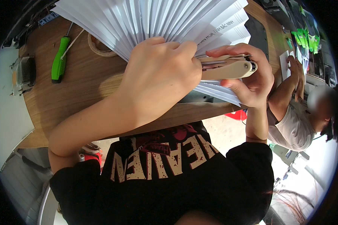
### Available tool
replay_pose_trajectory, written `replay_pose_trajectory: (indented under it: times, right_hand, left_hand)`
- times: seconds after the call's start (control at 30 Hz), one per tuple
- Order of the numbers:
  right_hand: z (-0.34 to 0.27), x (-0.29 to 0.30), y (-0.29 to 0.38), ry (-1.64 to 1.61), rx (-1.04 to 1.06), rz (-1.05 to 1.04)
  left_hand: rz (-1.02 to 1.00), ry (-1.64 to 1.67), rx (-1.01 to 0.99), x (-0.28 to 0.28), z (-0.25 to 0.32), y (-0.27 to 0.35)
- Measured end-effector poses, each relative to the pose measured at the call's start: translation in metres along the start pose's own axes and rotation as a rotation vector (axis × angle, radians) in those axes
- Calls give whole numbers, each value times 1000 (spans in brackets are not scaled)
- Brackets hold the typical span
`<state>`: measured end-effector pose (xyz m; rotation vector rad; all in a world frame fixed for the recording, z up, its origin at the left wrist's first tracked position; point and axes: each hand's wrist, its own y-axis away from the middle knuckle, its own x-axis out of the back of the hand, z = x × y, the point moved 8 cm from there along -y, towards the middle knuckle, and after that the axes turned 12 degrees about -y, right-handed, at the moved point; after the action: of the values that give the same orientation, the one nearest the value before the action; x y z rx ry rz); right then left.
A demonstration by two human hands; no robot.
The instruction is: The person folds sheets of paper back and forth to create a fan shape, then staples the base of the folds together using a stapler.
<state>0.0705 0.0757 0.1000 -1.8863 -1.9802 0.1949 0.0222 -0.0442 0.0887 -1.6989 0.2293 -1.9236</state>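
A fan of pleated white paper (pixel 163 19), printed in places, spreads over the desk at the top middle. My left hand (pixel 160 73) is closed over the fan's gathered part and the front end of a cream stapler (pixel 228 70). My right hand (pixel 253 73) grips the stapler's hinged end, thumb below and fingers above. Paper folds also show beneath the stapler, towards the desk edge. The stapler's jaws and whatever lies between them are hidden by my left hand.
A green-handled screwdriver (pixel 59 60), a tape roll (pixel 97 46) and a finned metal block (pixel 24 74) lie on the wooden desk (pixel 81 95) to the left. A co-worker (pixel 295 118) sits at the right, hands at white paper. Green-tipped items (pixel 305 39) stand beyond.
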Motion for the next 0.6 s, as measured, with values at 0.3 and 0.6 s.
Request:
replay_pose_trajectory:
  times: [0.3, 0.6]
  right_hand:
    - [6, -3, -5, 8, -58, -47]
    - [9, -7, -8, 155, -110, -46]
  left_hand:
    - [40, 70, 5, 0, -2, 1]
    - [-2, 13, 31, -3, -6, 0]
